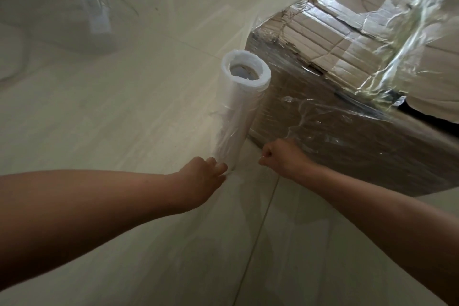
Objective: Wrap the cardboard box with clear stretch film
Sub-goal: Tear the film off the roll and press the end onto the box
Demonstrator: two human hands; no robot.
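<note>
Item: tall whitish roll of clear stretch film (238, 112), upright on pale tiled floor (99, 119), foot gripped in left hand (201, 179) fingers (218, 166). Likely light, slippery and clingy, best held at the stiff core ends. Right hand (283, 156), curled, seemingly pinches drawn-out film (303, 109) against the battered, part-wrapped brown cardboard box (347, 40) just beyond its fingers; no legible writing.

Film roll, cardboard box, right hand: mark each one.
film roll (236, 117), head view, middle of its white side.
cardboard box (347, 136), head view, film-covered near side wall.
right hand (283, 156), head view, back of the curled hand.
</note>
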